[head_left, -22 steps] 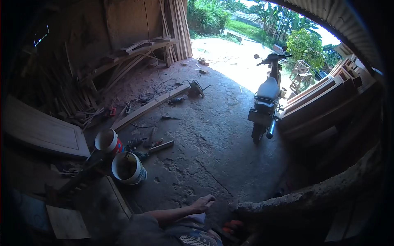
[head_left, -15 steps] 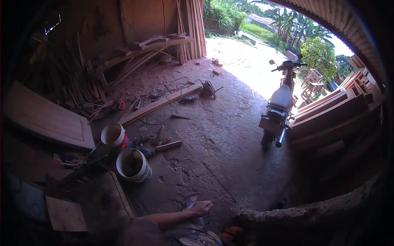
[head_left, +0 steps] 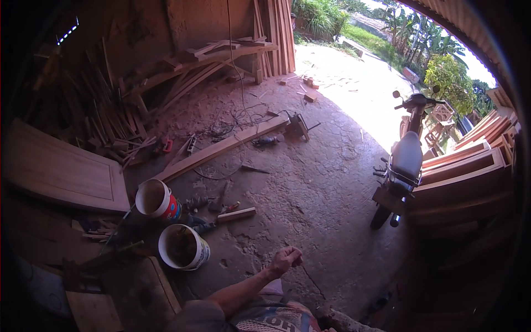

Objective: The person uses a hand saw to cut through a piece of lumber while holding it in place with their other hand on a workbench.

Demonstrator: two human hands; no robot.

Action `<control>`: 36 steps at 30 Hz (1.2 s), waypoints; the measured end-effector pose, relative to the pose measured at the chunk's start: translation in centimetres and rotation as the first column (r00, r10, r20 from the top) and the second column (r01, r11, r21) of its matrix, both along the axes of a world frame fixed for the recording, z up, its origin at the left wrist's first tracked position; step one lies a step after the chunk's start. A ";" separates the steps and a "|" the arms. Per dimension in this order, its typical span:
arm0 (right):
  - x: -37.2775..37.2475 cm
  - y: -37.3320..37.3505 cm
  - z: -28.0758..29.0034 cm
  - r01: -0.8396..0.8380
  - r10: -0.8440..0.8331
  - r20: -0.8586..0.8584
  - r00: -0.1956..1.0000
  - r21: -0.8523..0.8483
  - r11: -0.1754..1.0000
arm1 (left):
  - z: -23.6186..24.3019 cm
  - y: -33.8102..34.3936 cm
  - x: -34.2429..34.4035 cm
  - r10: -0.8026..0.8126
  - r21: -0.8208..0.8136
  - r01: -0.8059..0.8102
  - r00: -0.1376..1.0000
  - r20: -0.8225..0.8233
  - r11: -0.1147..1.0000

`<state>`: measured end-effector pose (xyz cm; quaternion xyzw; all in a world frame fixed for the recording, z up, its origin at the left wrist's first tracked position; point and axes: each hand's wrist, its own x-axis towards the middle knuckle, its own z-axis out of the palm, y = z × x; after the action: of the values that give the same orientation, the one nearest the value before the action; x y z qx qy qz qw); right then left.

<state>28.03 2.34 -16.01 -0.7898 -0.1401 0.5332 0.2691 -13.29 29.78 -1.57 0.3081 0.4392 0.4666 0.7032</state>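
Note:
My left hand (head_left: pixel 286 260) is lifted in front of my body at the lower middle, over the concrete floor. Its fingers are curled in and closed; whether anything small lies inside them is hidden. No tool or piece sticks out of it. The forearm reaches up from the lower edge, above my patterned shirt (head_left: pixel 271 318). Nearest to this hand, on its left, stands a white bucket (head_left: pixel 202 256) with dark contents. Close behind that is a second bucket (head_left: pixel 172 208), white with red and blue. My right hand does not show.
A motorcycle (head_left: pixel 406 160) stands at right beside stacked wooden frames (head_left: pixel 459 180). Across the floor lie a long timber (head_left: pixel 221 148), a power tool (head_left: pixel 268 140) and a short wood block (head_left: pixel 237 214). A wooden panel (head_left: pixel 66 166) and scrap wood sit at left.
My left hand has risen, farther from my body. The whole view has shifted, so the motorcycle appears farther right and lower. The reddish shape near the lower edge has gone from sight.

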 end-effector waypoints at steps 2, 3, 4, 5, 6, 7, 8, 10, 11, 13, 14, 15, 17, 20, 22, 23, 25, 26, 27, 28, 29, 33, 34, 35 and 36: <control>2.2 6.9 -0.2 -0.371 0.384 0.186 0.905 -0.098 0.923 | 2.5 5.9 -2.7 -0.006 -0.009 0.010 0.909 0.418 1.000; 1.7 9.0 -0.2 -0.533 0.561 0.242 0.792 -0.175 0.828 | 4.3 8.4 -4.4 -0.038 0.015 0.037 0.771 0.636 0.999; 0.6 10.2 0.0 -0.671 0.721 0.267 0.639 -0.266 0.693 | 7.5 10.3 -5.8 -0.057 0.083 -0.003 0.692 0.719 0.997; -2.2 12.8 0.1 -0.322 0.336 0.125 0.934 -0.122 0.939 | 11.2 11.6 -7.5 -0.066 0.140 -0.070 0.621 0.781 0.988; -6.4 16.0 0.7 0.107 -0.113 -0.077 0.991 -0.077 0.991 | 13.6 12.7 -9.9 -0.059 0.149 -0.108 0.584 0.809 0.983; -7.2 18.1 0.7 -0.001 0.000 -0.032 0.999 -0.023 1.000 | 15.6 14.6 -10.8 -0.088 0.175 -0.124 0.512 0.854 0.977; -8.3 21.0 0.5 -0.116 0.115 0.011 0.993 0.028 0.993 | 16.8 16.1 -11.6 -0.118 0.202 -0.147 0.442 0.889 0.968; -8.8 26.6 -1.3 -0.328 0.313 0.128 0.941 0.124 0.937 | 18.4 19.3 -12.2 -0.134 0.214 -0.210 0.337 0.932 0.954; -8.3 28.7 -2.7 -0.419 0.386 0.201 0.900 0.163 0.893 | 18.8 21.2 -12.5 -0.153 0.224 -0.239 0.282 0.947 0.945; -7.6 33.4 -5.2 -0.522 0.480 0.251 0.841 0.143 0.841 | 18.5 24.8 -13.1 -0.172 0.231 -0.267 0.227 0.959 0.936; -7.5 36.2 -5.8 -0.539 0.510 0.224 0.830 0.090 0.837 | 18.1 26.8 -13.4 -0.178 0.231 -0.282 0.201 0.963 0.931; -7.3 38.9 -6.5 -0.552 0.536 0.198 0.821 0.036 0.833 | 17.6 29.0 -13.8 -0.157 0.218 -0.303 0.213 0.964 0.928; -7.1 44.9 -7.4 -0.617 0.607 0.167 0.777 0.011 0.787 | 16.4 33.4 -14.7 -0.111 0.187 -0.342 0.232 0.967 0.921; -6.0 56.4 -7.9 -0.613 0.595 0.220 0.773 0.017 0.790 | 11.8 40.0 -16.1 0.047 0.103 -0.418 0.333 0.942 0.903; -6.7 64.3 -7.0 -0.504 0.498 0.121 0.859 0.017 0.864 | 6.9 43.7 -17.0 0.342 -0.111 -0.492 0.409 0.846 0.864; -8.8 68.8 -5.8 -0.417 0.416 -0.027 0.909 -0.025 0.909 | 6.3 44.5 -17.7 0.441 -0.176 -0.521 0.442 0.781 0.835; -11.3 77.6 -3.3 -0.345 0.339 -0.090 0.936 -0.063 0.936 | 5.3 46.6 -18.1 0.603 -0.298 -0.576 0.459 0.653 0.761; -12.5 82.3 -2.5 -0.362 0.361 -0.028 0.932 -0.034 0.932 | 4.5 47.8 -18.3 0.602 -0.284 -0.578 0.486 0.634 0.766; -13.4 86.7 -2.3 -0.375 0.375 0.032 0.926 -0.005 0.927 | 3.4 48.9 -18.3 0.598 -0.269 -0.575 0.516 0.613 0.772; -14.5 91.2 -2.1 -0.418 0.417 0.037 0.908 0.021 0.908 | 2.4 50.3 -18.5 0.597 -0.256 -0.574 0.545 0.589 0.778; -17.2 95.5 -1.6 -0.479 0.478 0.034 0.878 0.041 0.877 | 1.1 50.9 -19.2 0.641 -0.302 -0.587 0.538 0.548 0.751; -25.9 108.8 -0.7 -0.586 0.589 0.014 0.808 0.121 0.801 | -0.7 58.2 -21.0 0.755 -0.468 -0.593 0.542 0.369 0.655; -28.3 111.3 -0.3 -0.601 0.608 -0.005 0.794 0.147 0.786 | -0.8 60.7 -21.6 0.754 -0.464 -0.598 0.571 0.325 0.653; -30.9 113.3 -0.2 -0.616 0.629 -0.030 0.777 0.171 0.769 | -1.2 63.1 -22.7 0.754 -0.462 -0.606 0.597 0.274 0.648; -33.6 115.2 -0.3 -0.632 0.652 -0.057 0.756 0.194 0.750 | -2.0 65.5 -24.3 0.758 -0.474 -0.603 0.594 0.271 0.642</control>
<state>-5.57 117.59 -16.27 -0.6346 -0.4296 0.6268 0.1407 -37.58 95.25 -3.57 -0.1260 0.4221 0.6784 0.5880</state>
